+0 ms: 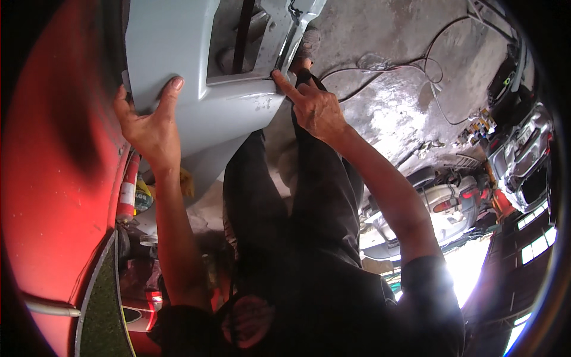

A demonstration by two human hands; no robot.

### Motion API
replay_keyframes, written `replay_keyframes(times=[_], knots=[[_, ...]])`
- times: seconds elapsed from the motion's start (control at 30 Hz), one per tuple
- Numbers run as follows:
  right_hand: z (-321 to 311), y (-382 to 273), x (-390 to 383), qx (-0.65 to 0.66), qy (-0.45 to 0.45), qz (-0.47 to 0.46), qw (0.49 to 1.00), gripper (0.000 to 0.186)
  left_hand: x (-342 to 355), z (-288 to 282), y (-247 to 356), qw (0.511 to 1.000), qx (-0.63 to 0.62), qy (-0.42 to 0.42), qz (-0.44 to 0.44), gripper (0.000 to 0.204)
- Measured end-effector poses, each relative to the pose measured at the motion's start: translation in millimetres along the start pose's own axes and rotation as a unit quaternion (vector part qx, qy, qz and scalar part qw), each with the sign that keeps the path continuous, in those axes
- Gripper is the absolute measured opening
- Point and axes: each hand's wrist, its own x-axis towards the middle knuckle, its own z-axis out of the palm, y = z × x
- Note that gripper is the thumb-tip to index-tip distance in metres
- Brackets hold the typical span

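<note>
A pale grey car body panel with a large opening stands before me. My left hand is closed on its lower left edge, the thumb on the front face and the fingers passing round the edge. At the right corner of the panel is my right hand. Its index finger reaches out onto the corner beside the opening, and the other fingers curl in at the edge, partly hidden. Small dark marks or chips show on the panel near this corner. Behind the opening are a dark bar and metal parts.
Close on my left is a red car body. A red cylinder with a white band stands beside it near a yellow-green container. A dark hose loops over the concrete floor. To the right are a white car and vehicle parts.
</note>
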Motion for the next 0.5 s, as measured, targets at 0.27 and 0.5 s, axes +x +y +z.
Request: replay_keyframes(times=[0.27, 0.5], knots=[[-19, 7, 2, 0.040, -0.007, -0.030, 0.999, 0.083, 1, -1, -8, 1.000, 0.000, 0.000, 0.009, 0.076], [-34, 52, 29, -0.180, 0.047, -0.162, 0.969, 0.079, 3, 0, -6, 1.000, 0.004, 0.001, 0.023, 0.080]])
